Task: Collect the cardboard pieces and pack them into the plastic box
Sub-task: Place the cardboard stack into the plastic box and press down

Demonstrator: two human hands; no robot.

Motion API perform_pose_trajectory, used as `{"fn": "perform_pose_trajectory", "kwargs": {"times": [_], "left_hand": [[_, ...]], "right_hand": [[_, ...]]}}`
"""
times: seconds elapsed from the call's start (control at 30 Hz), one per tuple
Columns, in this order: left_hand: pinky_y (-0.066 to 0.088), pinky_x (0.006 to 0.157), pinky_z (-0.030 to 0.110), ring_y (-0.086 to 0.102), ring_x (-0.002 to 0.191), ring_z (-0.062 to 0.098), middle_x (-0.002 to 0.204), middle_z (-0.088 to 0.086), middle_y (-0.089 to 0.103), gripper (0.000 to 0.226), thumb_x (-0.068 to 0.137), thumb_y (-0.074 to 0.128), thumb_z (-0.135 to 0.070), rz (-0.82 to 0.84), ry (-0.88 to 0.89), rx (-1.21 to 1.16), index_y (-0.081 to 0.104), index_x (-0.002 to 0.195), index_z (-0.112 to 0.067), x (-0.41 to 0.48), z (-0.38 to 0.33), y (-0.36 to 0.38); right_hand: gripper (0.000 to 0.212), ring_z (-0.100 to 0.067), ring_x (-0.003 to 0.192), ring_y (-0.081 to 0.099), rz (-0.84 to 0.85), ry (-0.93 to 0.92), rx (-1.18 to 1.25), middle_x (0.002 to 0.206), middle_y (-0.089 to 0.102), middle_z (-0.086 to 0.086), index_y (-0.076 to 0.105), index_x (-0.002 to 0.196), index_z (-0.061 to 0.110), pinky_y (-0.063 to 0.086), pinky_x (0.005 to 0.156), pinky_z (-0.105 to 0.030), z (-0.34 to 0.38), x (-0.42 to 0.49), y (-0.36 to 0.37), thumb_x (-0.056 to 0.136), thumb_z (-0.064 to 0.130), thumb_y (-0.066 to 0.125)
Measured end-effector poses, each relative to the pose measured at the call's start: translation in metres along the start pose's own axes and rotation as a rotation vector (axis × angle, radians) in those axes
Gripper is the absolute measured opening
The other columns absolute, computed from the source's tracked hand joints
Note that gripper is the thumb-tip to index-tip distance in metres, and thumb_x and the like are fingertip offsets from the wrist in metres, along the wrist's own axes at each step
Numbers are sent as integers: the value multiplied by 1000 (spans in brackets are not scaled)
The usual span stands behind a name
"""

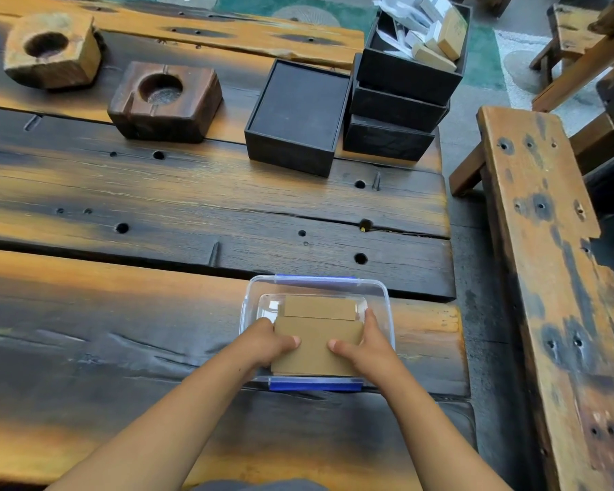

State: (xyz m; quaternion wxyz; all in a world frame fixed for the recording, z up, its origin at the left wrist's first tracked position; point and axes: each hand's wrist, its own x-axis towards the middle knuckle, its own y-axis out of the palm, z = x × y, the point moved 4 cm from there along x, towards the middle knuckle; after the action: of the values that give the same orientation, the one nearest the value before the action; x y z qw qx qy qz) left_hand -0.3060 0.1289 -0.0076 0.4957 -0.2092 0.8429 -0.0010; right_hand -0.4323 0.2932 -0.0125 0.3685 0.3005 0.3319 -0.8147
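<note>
Big plank surface (156, 214), dark and orange wood, bench (532, 242) off to the right. Far side: stack of black boxes (397, 111), top one full of small cartons, plus one open black box (298, 115) beside it and two wooden blocks with round hollows (163, 101) further left. All well apart from the work area, nothing in the way.

Near edge: clear plastic box (376, 295) with blue clips, lid off. Inside it, a folded cardboard piece (316, 343) lying flat, a narrower cardboard strip (319, 308) just beyond it at the far wall.

Both hands are in the box on the big piece. Left hand (273, 340) grips its left edge, right hand (364, 345) its right edge, thumbs on top, fingers curled round the sides. Fingertips underneath are hidden.

Key relation: the piece sits directly between the hands, long axis running near-to-far, and its near end appears to ride up over the box's near rim. Neither hand is nearer; symmetric hold.

My read: it's being seated, needs a push down and slightly away to drop flat. Risk is the near edge catching on the rim. No loose cardboard visible elsewhere on the surface.
</note>
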Motion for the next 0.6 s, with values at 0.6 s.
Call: {"fn": "perform_pose_trajectory", "kwargs": {"times": [0.6], "left_hand": [[40,48,18,52,70,1,107,-2,62,34,98,48,-48,3,128,308,52,120,-23,3,-31,-14]], "right_hand": [[48,-17,101,63,21,-64,-314,120,66,1,55,120,22,53,85,-30,24,10,-11,81,43,72]]}}
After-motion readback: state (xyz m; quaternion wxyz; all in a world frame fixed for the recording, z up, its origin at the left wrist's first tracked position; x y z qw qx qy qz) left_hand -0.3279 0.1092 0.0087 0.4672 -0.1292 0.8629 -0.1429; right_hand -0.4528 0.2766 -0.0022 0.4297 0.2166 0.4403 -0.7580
